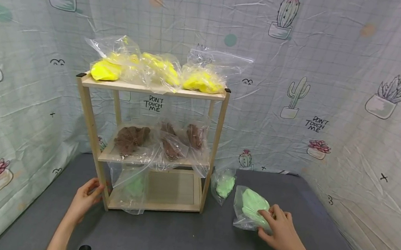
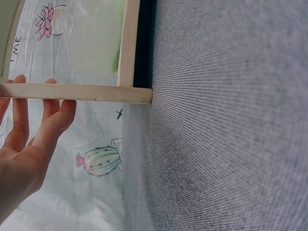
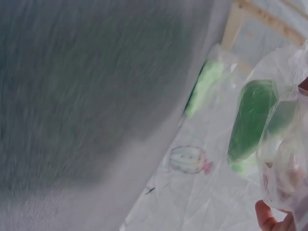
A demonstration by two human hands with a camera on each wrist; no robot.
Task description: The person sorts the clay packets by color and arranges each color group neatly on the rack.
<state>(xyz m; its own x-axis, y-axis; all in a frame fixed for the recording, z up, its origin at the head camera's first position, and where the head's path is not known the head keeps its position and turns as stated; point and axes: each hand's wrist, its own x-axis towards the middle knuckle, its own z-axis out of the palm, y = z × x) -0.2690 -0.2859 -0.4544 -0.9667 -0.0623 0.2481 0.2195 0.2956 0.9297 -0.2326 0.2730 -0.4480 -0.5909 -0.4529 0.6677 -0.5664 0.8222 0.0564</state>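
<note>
My left hand (image 1: 84, 200) holds the left front post (image 2: 96, 94) of a light wooden three-tier shelf, low down, with the thumb on one side and fingers behind. On the right, my right hand (image 1: 279, 231) pinches the near right edge of a clear plastic bag (image 1: 252, 206) with a soft, pale green lump inside. The right wrist view shows this bag (image 3: 252, 122) raised over the dark tabletop. Another green bag (image 1: 225, 185) lies on the table beside the shelf's right leg. A third green bag (image 1: 134, 187) sits on the bottom tier at left, overhanging its front.
Bags with bright yellow lumps (image 1: 106, 70) line the top tier. Bags with brown lumps (image 1: 131, 140) lie on the middle tier, their plastic drooping over its front edge. A cactus-print sheet (image 1: 340, 54) hangs around the dark grey table (image 1: 173, 240).
</note>
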